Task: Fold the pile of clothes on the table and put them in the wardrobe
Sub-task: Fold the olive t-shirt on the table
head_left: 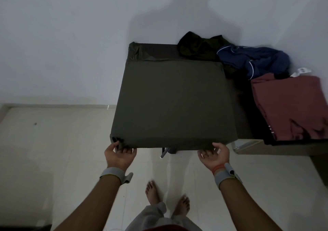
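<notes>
The olive garment (174, 103) lies flat on the bench (242, 124). Our left hand (119, 153) and right hand (213, 155) each pinch a near corner. We pull the hem taut and level before folding it away.

Smooth, matt cloth on the olive-grey garment (174, 97), without sheen. Crumpled matt black cloth (197, 48). Slightly shiny cloth with white piping on the navy garment (255, 60). Soft, creased, matt maroon cloth (291, 106). White tag (301, 70), paper or fabric unclear. Glossy pale floor tiles (53, 151); matt painted wall (71, 35); smooth metal leg (164, 153).
</notes>
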The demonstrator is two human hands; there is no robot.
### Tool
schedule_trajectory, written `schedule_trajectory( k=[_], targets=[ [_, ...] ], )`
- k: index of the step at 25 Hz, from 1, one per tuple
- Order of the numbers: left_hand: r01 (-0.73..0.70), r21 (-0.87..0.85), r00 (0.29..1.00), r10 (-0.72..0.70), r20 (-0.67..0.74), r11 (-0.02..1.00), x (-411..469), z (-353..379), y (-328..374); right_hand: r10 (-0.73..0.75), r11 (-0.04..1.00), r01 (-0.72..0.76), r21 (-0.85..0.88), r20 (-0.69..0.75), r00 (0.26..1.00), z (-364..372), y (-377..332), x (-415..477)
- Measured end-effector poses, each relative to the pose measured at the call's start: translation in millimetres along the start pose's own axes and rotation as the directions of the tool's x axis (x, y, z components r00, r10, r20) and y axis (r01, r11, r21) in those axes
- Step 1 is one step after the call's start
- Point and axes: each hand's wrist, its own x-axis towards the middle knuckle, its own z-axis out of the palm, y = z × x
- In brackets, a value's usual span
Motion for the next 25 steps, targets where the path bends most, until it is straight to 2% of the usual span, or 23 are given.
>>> schedule_trajectory(
  k=[3,8,11,13,17,25],
  targets=[
    [-0.043,-0.097,0.998,0.046,0.029,0.994,-2,-9,9,-0.044,0.996,0.043,0.081,0.012,0.999,-16,-12,-2],
    [-0.091,-0.172,0.992,0.103,0.065,0.981,4,-18,31,-0.13,0.99,0.128,0.059,0.031,0.991,-28,-36,-13],
    [-0.112,-0.083,0.992,0.116,0.054,0.99,-1,-15,40,-0.134,0.991,0.134,0.003,0.065,0.989,-31,-52,-18],
    [-0.156,0.05,0.988,0.157,-0.01,0.986,-9,-9,38,-0.139,0.989,0.142,-0.048,0.063,0.988,-32,-58,-24],
    [-0.255,0.119,0.966,0.258,-0.006,0.96,-21,4,37,-0.173,0.981,0.175,-0.085,0.029,0.984,-32,-70,-35],
    [-0.429,0.392,0.885,0.465,0.003,0.814,-38,55,57,-0.236,0.968,0.239,-0.074,0.049,0.971,-6,-102,-34]
  ],
)
